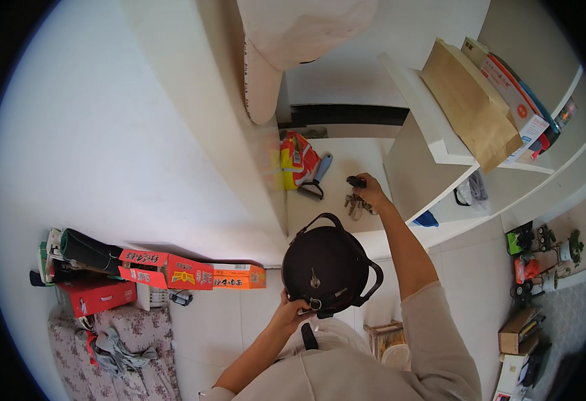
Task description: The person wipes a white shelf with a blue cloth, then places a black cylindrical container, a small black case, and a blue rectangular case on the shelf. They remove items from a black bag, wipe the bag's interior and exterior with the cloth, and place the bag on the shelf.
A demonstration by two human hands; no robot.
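A round black basket with two loop handles (pixel 325 260) is held against my body, its near rim gripped by my left hand (pixel 293 313). Inside it lie a small key (pixel 315 279) and a metal ring (pixel 315 304). Over the white shelf (pixel 323 220), my right hand (pixel 369 191) holds a black key fob (pixel 356 181); a bunch of keys (pixel 355 204) hangs or lies just below it, and I cannot tell which. Left of that hand are a blue-handled pet grooming rake (pixel 321 173) and a red and yellow plastic packet (pixel 298 160).
A pink cap (pixel 293 40) hangs above the shelf on the left. Paper bags and boxes (pixel 473 105) stand on the upper shelf at right, beyond an upright divider (pixel 423 165). Red cartons (pixel 187 273) line the wall at left, beside a floral-covered seat (pixel 137 326). A small wooden stool (pixel 385 336) stands behind me.
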